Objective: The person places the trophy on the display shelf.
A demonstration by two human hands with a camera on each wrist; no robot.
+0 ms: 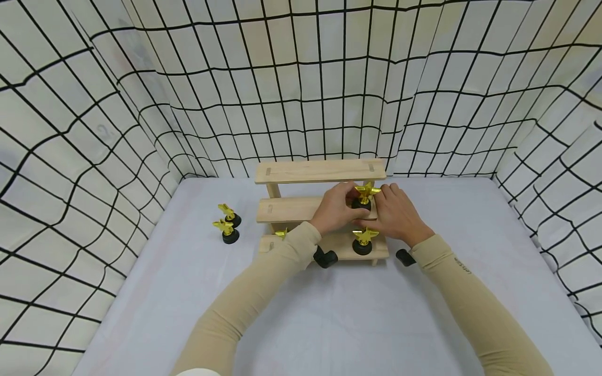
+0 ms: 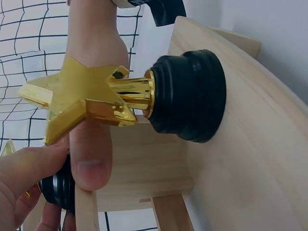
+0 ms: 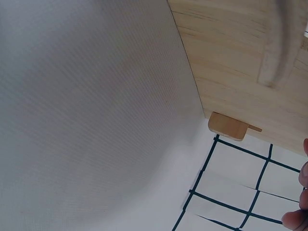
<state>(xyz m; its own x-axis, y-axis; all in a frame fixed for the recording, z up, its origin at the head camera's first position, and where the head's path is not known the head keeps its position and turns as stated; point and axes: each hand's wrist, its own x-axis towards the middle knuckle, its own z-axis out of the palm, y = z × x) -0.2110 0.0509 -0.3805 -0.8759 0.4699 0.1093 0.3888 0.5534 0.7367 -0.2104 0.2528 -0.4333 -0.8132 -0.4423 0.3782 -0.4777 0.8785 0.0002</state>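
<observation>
A small gold star trophy (image 1: 367,194) with a black base stands at the right end of the middle shelf (image 1: 284,210) of a wooden three-tier stand. My left hand (image 1: 335,208) pinches its base between thumb and fingers. At the same shelf end, my right hand (image 1: 397,214) grips the wood, its thumb along the front edge. The left wrist view shows that thumb (image 2: 91,163) beside the base (image 2: 57,187). Directly below, another star trophy (image 1: 363,241) stands on the lowest shelf; it fills the left wrist view's foreground (image 2: 187,96).
Partly hidden by the left sleeve, a gold star (image 1: 281,233) shows at the lowest shelf's left. Two more trophies, one behind (image 1: 230,215) the other (image 1: 228,232), stand on the white table (image 1: 352,324) left of the stand. Black netting (image 1: 320,99) encloses the back and sides.
</observation>
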